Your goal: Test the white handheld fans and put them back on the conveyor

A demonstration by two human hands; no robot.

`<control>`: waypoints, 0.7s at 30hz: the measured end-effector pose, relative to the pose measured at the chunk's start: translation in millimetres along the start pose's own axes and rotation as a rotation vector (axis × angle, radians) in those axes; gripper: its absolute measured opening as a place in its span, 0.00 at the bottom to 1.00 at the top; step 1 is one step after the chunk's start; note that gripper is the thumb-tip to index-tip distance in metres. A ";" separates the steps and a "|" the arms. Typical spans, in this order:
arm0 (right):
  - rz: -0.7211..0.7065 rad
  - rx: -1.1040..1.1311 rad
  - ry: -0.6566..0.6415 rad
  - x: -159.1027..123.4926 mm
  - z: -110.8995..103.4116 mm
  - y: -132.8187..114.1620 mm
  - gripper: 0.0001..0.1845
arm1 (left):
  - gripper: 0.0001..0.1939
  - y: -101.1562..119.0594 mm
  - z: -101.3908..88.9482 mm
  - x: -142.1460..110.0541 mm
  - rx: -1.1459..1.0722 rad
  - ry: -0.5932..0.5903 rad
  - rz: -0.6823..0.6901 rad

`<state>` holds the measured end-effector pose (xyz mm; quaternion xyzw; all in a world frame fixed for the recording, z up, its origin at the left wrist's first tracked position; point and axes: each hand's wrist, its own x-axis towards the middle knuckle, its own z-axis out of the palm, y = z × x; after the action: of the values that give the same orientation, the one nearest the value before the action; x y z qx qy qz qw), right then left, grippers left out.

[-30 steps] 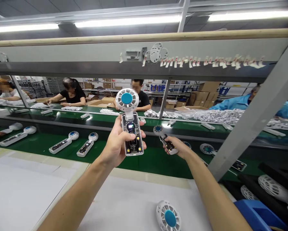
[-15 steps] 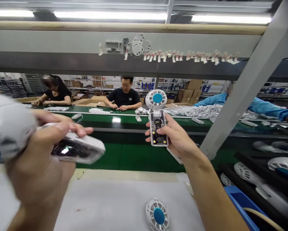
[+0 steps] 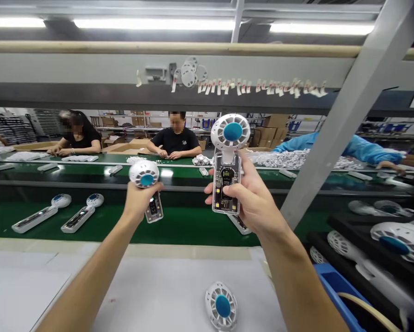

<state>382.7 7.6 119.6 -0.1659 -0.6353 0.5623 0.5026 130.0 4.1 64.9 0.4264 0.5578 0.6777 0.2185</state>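
Inspection runs left to right. At far left on the green conveyor belt, a white handheld fan and a second white fan lie flat, handles angled toward the inspector. The left hand is closed around the neck of a third fan, fingers wrapped below its vented white head, which tilts toward the camera and shows a teal hub. The right hand is closed on the clear handle of an upright fan, with the thumb across the front and the vented head standing free above. A fourth fan's handle lies on the belt just behind that hand. A fifth fan lies on the white tabletop, face up. At right are a black tray holding more white fans and a blue bin. Handling assessment: the units appear light and stiff, but the smooth handles may prove slippery and the open grilles fragile. Secure hold is best taken around the handle, not the head.
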 end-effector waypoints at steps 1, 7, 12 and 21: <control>-0.004 0.002 -0.002 -0.7 -0.1 -0.7 0.47 | 0.12 -15.1 3.6 10.0 0.045 -0.011 -0.065; -0.003 0.038 -0.005 -6.5 -2.6 -10.4 0.47 | 0.14 -96.1 8.7 37.3 0.365 -0.061 -0.350; 0.042 0.057 0.044 -7.8 -8.2 -20.8 0.45 | 0.22 -115.4 -8.2 37.4 0.573 0.081 -0.324; 0.029 0.115 0.018 -8.6 -12.2 -26.8 0.45 | 0.17 -99.5 63.9 -1.6 0.265 -0.250 -0.003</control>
<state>406.1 -0.8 137.6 -0.1510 -0.5949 0.6036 0.5088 165.5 67.4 -28.5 0.5315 0.6114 0.5397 0.2289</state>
